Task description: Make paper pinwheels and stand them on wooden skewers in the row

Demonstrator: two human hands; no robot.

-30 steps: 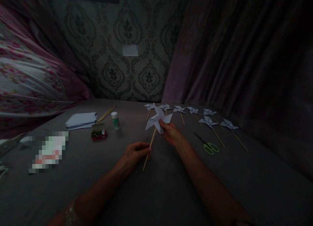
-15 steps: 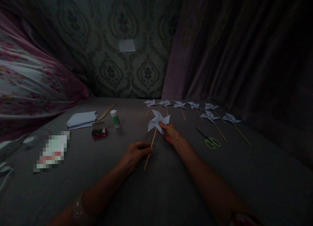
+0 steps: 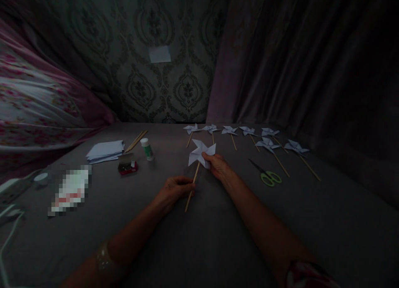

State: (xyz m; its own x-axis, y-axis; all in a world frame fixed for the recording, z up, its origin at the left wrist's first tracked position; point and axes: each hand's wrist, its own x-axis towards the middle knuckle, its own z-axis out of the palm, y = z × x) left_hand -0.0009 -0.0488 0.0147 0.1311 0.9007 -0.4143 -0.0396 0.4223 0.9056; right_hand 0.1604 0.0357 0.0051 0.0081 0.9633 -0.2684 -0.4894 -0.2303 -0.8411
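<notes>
A white paper pinwheel [image 3: 199, 152] on a thin wooden stick [image 3: 190, 194] is held over a dark grey cloth surface [image 3: 205, 238]. My left hand [image 3: 174, 190] pinches the stick near its middle. My right hand [image 3: 218, 165] grips the paper wheel at its lower right edge. Both hands are closed on it. The stick's lower end points toward me.
Several finished pinwheels [image 3: 268, 143] lie in rows at the back right. Green-handled scissors [image 3: 267, 176] lie right of my hands. To the left are a paper stack [image 3: 104, 151], spare sticks [image 3: 136, 140], a glue bottle [image 3: 146, 148] and a red pin box [image 3: 127, 166]. Curtains hang behind.
The camera tilted slightly, so everything sits a little higher in view. Both hands keep the same hold on the pinwheel, which has barely moved.
</notes>
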